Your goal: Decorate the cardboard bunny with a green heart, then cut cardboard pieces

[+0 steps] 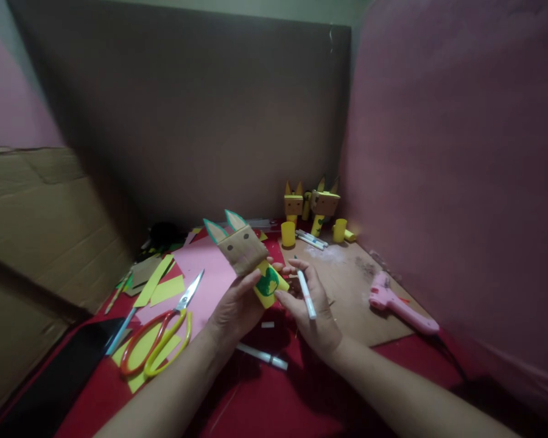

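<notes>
A cardboard figure [243,250] with a box head, two green-edged pointed ears and a yellow body with a green patch [268,282] leans to the left. My left hand [240,304] is wrapped round its body from below. Between the fingers of my right hand [317,310] lies a white marker [306,295], its dark tip pointing up and away from the figure. The right thumb is at the lower edge of the yellow body. Below the hands, another white marker [262,356] and a small white cap [267,325] rest on the red cloth.
Scissors [164,340] lie left on yellow and pink paper [205,261]. A pink glue gun [402,304] is on the right, by a brown board [369,322]. At the back stand similar figures [325,202], yellow cups [288,234] and several markers [312,239].
</notes>
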`<action>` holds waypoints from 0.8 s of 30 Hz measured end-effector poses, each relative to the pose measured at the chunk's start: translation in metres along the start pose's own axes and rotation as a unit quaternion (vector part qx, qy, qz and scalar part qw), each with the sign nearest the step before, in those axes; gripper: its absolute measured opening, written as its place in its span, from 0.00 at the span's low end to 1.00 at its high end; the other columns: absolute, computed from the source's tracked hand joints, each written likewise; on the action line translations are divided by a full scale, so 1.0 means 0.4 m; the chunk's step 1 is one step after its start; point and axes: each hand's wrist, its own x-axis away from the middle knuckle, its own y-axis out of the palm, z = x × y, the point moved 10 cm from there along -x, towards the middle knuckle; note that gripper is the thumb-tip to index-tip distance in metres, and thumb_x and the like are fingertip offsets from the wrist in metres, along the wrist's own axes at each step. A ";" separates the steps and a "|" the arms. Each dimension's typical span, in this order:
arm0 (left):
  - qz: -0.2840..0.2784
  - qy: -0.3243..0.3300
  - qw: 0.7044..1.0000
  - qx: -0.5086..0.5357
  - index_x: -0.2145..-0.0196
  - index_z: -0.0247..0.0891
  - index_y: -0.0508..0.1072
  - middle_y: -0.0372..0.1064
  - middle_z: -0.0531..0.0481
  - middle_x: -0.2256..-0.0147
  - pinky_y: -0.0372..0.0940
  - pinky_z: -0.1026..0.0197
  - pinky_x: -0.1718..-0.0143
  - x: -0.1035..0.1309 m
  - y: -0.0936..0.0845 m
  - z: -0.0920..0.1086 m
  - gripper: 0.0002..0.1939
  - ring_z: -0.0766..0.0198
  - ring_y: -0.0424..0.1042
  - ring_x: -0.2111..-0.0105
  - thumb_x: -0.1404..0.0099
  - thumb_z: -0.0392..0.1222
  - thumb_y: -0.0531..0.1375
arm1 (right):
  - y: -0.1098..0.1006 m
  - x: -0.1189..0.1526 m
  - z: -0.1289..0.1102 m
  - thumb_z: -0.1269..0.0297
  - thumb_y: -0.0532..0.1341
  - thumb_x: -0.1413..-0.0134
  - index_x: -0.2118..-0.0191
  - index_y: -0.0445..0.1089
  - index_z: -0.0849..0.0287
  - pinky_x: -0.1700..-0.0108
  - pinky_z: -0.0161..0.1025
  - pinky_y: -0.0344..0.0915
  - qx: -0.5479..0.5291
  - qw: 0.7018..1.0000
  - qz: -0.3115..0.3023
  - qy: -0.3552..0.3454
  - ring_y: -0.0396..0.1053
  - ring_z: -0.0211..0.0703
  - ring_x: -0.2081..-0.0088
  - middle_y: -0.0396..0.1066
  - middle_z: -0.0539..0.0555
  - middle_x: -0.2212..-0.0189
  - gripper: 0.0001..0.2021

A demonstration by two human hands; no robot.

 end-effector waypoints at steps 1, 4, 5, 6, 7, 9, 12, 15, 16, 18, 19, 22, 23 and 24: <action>0.010 0.004 1.000 -0.009 0.62 0.33 0.79 0.80 0.44 0.64 0.69 0.57 0.54 0.001 0.000 0.001 0.15 0.55 0.78 0.61 0.47 0.39 0.71 | -0.001 0.000 0.004 0.70 0.66 0.53 0.52 0.61 0.54 0.51 0.44 0.72 0.002 1.000 0.002 -0.004 0.75 0.42 0.56 0.73 0.52 0.57 0.22; 0.040 0.022 0.999 -0.027 0.64 0.33 0.79 0.80 0.44 0.67 0.70 0.55 0.56 0.004 0.001 0.007 0.15 0.53 0.78 0.63 0.49 0.39 0.72 | 0.002 0.000 0.014 0.70 0.65 0.53 0.52 0.61 0.53 0.51 0.43 0.73 0.013 1.000 0.000 -0.014 0.75 0.42 0.57 0.73 0.51 0.58 0.22; 0.047 0.030 0.998 -0.028 0.64 0.33 0.78 0.80 0.44 0.68 0.70 0.55 0.56 0.004 0.000 0.012 0.14 0.53 0.78 0.64 0.49 0.39 0.72 | 0.004 0.000 0.016 0.70 0.65 0.53 0.51 0.61 0.53 0.52 0.43 0.73 0.018 1.000 -0.003 -0.018 0.76 0.42 0.57 0.73 0.51 0.58 0.22; 0.055 0.035 0.998 -0.025 0.64 0.34 0.78 0.80 0.45 0.69 0.71 0.55 0.56 0.004 -0.001 0.016 0.14 0.53 0.78 0.64 0.49 0.37 0.72 | 0.007 0.001 0.016 0.70 0.65 0.53 0.51 0.61 0.53 0.53 0.43 0.73 0.023 0.999 -0.008 -0.023 0.76 0.43 0.57 0.73 0.52 0.57 0.22; 0.061 0.038 0.997 -0.021 0.64 0.34 0.78 0.80 0.45 0.70 0.71 0.55 0.57 0.004 -0.004 0.019 0.14 0.54 0.79 0.65 0.49 0.36 0.71 | 0.010 0.001 0.014 0.70 0.65 0.53 0.51 0.61 0.53 0.52 0.44 0.73 0.030 0.999 -0.012 -0.029 0.75 0.43 0.56 0.73 0.52 0.56 0.22; 0.068 0.037 0.997 -0.013 0.65 0.34 0.77 0.79 0.46 0.70 0.71 0.58 0.58 0.002 -0.010 0.023 0.12 0.56 0.78 0.66 0.49 0.34 0.71 | 0.011 0.002 0.003 0.71 0.65 0.54 0.51 0.62 0.54 0.50 0.45 0.72 0.043 0.998 -0.018 -0.044 0.75 0.44 0.55 0.73 0.54 0.55 0.23; 0.069 0.037 0.997 -0.005 0.67 0.34 0.76 0.79 0.47 0.70 0.72 0.61 0.60 0.000 -0.018 0.031 0.11 0.59 0.78 0.68 0.49 0.34 0.70 | -0.003 0.004 -0.028 0.71 0.65 0.51 0.50 0.64 0.53 0.50 0.45 0.71 0.056 0.996 -0.018 -0.064 0.74 0.43 0.57 0.73 0.53 0.55 0.21; 0.039 0.039 0.998 -0.003 0.63 0.35 0.77 0.79 0.48 0.69 0.71 0.61 0.60 0.001 -0.005 0.034 0.14 0.60 0.77 0.67 0.49 0.34 0.70 | -0.013 0.014 -0.080 0.67 0.60 0.41 0.53 0.70 0.53 0.51 0.45 0.71 0.082 0.991 -0.026 -0.105 0.73 0.43 0.56 0.74 0.53 0.57 0.11; 0.025 0.040 0.999 -0.001 0.60 0.36 0.77 0.79 0.48 0.68 0.71 0.61 0.59 0.002 0.002 0.034 0.16 0.60 0.77 0.67 0.48 0.34 0.70 | -0.012 0.021 -0.098 0.66 0.58 0.38 0.54 0.73 0.53 0.51 0.45 0.70 0.088 0.988 -0.032 -0.121 0.73 0.44 0.55 0.74 0.54 0.57 0.10; -0.001 0.036 0.999 0.004 0.56 0.37 0.76 0.79 0.48 0.67 0.71 0.61 0.58 0.007 0.019 0.031 0.19 0.59 0.77 0.65 0.47 0.34 0.69 | -0.015 0.038 -0.124 0.65 0.55 0.36 0.56 0.76 0.52 0.49 0.45 0.70 0.081 0.987 -0.033 -0.135 0.73 0.43 0.54 0.75 0.53 0.58 0.11; -0.012 0.029 0.999 0.005 0.55 0.37 0.75 0.78 0.47 0.66 0.71 0.61 0.59 0.010 0.027 0.027 0.19 0.59 0.77 0.64 0.46 0.34 0.69 | -0.017 0.048 -0.130 0.65 0.55 0.35 0.54 0.76 0.51 0.50 0.44 0.71 0.065 0.989 -0.028 -0.131 0.74 0.43 0.54 0.76 0.53 0.58 0.12; -0.042 0.007 0.999 -0.001 0.54 0.38 0.75 0.78 0.46 0.65 0.71 0.59 0.61 0.020 0.049 0.013 0.19 0.58 0.77 0.65 0.45 0.35 0.68 | -0.026 0.077 -0.142 0.66 0.57 0.36 0.48 0.72 0.49 0.50 0.41 0.72 0.000 0.993 -0.011 -0.116 0.74 0.41 0.52 0.76 0.52 0.52 0.14; -0.046 0.004 0.999 -0.007 0.53 0.37 0.74 0.77 0.45 0.65 0.71 0.59 0.62 0.023 0.052 0.010 0.20 0.57 0.77 0.65 0.44 0.36 0.68 | -0.029 0.086 -0.146 0.67 0.57 0.37 0.48 0.72 0.49 0.50 0.40 0.72 -0.008 0.993 -0.006 -0.117 0.75 0.41 0.52 0.76 0.52 0.53 0.14; -0.047 0.004 0.999 -0.014 0.53 0.37 0.74 0.77 0.45 0.65 0.71 0.58 0.62 0.025 0.053 0.009 0.20 0.57 0.76 0.65 0.44 0.37 0.68 | -0.034 0.093 -0.149 0.67 0.58 0.37 0.50 0.72 0.49 0.50 0.39 0.72 -0.009 0.993 0.003 -0.116 0.75 0.40 0.53 0.77 0.51 0.55 0.12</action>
